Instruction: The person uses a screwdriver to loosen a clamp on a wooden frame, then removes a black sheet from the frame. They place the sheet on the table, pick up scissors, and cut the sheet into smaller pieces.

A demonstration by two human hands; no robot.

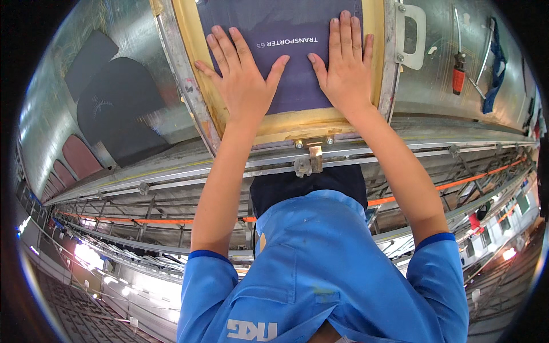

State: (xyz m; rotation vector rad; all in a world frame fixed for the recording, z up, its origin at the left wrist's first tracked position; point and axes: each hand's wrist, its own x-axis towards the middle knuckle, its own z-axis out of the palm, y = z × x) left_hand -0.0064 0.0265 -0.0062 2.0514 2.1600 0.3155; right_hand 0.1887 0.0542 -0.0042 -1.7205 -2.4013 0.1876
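A screen-printing frame (pixel 190 86) with scuffed metal sides lies in front of me, at the top of the view. Inside its yellowish border is a dark purple mesh panel (pixel 300 83) bearing a line of white lettering. My left hand (pixel 243 77) rests flat on the panel's left part, fingers spread, its little finger over the yellow border. On the right part lies my right hand (pixel 347 74), also flat with the thumb stretched toward the left one. Neither hand holds anything. A brass-coloured catch (pixel 314 153) sits at the frame's near edge, and a white handle (pixel 410 37) on its right side.
A long metal table (pixel 457 103) with a rail along its near edge runs both ways. Dark cut pieces (pixel 120 108) and reddish ones (pixel 80 155) lie to the left. On the right are a red-handled tool (pixel 458 77) and a dark blue strip (pixel 496 74).
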